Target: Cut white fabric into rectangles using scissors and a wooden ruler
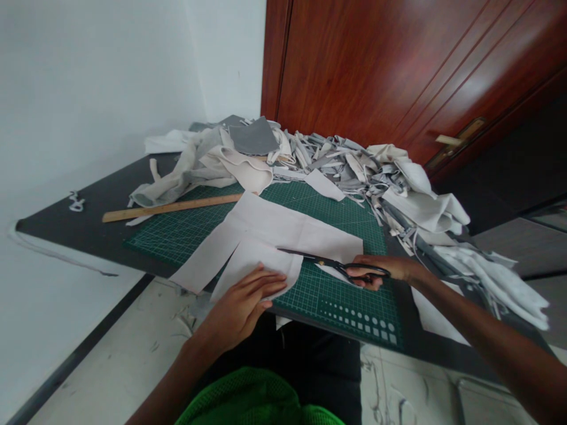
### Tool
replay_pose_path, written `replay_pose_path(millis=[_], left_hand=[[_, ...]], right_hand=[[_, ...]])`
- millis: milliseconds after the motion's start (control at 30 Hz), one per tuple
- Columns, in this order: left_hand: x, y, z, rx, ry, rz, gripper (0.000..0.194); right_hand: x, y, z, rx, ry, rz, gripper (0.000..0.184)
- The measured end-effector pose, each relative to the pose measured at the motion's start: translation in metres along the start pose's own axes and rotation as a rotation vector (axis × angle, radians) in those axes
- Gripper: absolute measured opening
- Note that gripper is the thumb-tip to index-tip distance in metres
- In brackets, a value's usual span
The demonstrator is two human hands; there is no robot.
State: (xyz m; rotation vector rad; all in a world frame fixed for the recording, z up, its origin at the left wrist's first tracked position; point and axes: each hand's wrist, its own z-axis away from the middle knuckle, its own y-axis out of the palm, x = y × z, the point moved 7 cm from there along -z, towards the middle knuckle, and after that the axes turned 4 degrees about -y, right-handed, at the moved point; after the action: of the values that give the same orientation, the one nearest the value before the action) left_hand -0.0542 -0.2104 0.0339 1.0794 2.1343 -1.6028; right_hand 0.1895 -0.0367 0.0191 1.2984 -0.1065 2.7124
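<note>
Under the left hand [241,310]: a pale cloth sheet [270,227] is lying on the mat, with the open palm and straight fingers pressing down on its near flap.

In the right hand [381,271]: black-handled scissors [332,262] are sitting closed around the fingers at the loops, with the blades reaching left to the cloth sheet's edge. How far the blades are parted is hard to tell.

Beneath both hands: a green cutting mat [341,307] is lying on a black table [80,230].

Left of the hands: a wooden ruler [172,208] is resting across the mat's far corner and the table.

Beyond the hands: a heap of cloth scraps [336,159] is piling up along the table's far side, up against a white wall [110,88].

Right of the right hand: a reddish wooden door [376,71] is standing close to the table, showing a metal handle [449,140].

Below the hands: a scuffed pale floor [119,354] is showing past the table's edge.
</note>
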Motion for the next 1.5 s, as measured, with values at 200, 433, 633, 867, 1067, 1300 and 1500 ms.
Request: replay_pose_path(millis=[200, 433, 633, 867, 1067, 1300, 1500], left_hand=[[-0.001, -0.0008, 0.0007, -0.009, -0.001, -0.001, 0.043], [-0.0002, -0.0006, 0.0011, -0.016, 0.014, 0.013, 0.042], [-0.0012, -0.0006, 0.0003, -0.011, 0.009, 0.01, 0.041], [-0.0006, 0.0001, 0.0005, -0.024, 0.03, 0.019, 0.04], [0.0014, 0.0013, 0.001, -0.017, 0.01, 0.02, 0.041], [-0.0012, -0.0006, -0.0002, -0.042, 0.04, 0.019, 0.041], [-0.0028, -0.0018, -0.0007, -0.05, 0.037, 0.039, 0.042]], right_hand=[[0.0014, 0.0017, -0.002, 0.032, 0.004, -0.005, 0.061], [-0.0005, 0.001, -0.0037, 0.03, 0.029, -0.004, 0.062], [0.0012, 0.0023, -0.0044, 0.043, 0.013, -0.015, 0.06], [0.0008, 0.0018, -0.0047, 0.015, 0.008, -0.016, 0.06], [0.003, 0.0033, -0.0047, 0.039, -0.01, -0.015, 0.059], [0.0045, 0.0032, -0.0048, 0.035, -0.011, -0.019, 0.057], [0.0032, 0.0033, -0.0055, 0.048, 0.009, -0.035, 0.058]])
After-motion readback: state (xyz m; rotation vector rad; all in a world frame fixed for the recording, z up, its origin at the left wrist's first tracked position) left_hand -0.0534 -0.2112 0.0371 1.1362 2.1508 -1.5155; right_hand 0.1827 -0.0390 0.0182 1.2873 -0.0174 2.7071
